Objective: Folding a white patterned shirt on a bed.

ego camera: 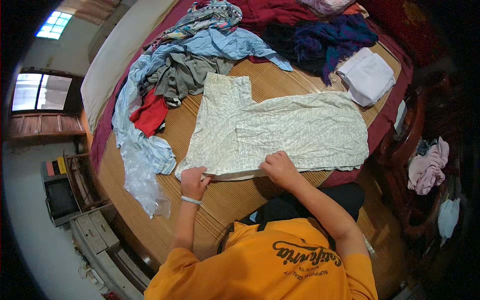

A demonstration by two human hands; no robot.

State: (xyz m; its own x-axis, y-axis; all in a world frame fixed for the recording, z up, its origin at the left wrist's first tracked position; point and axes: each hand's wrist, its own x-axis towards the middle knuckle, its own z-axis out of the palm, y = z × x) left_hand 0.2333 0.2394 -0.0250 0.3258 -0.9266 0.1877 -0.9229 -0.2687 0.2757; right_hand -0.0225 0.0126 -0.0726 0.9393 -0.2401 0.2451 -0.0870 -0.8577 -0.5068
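A pale patterned short-sleeved shirt (300,123) lies spread on a slatted mat (225,202), one sleeve pointing away from me and its hem towards the right. My left hand (193,183) pinches the near edge of the shirt at its left end, by the near sleeve. Farther right along that same edge, my right hand (279,168) has its fingers curled on the cloth near the middle. Between the two hands the edge is slightly raised off the mat. The fingertips of my right hand are partly hidden.
Rumpled clothes, among them a light blue garment (225,41) and a red cloth (150,114), curve around the far left. A clear plastic bag (144,187) lies at left. Folded white cloth (369,77) sits at the far right, beside a dark fringed cloth (330,41). A wooden chair (405,138) stands right.
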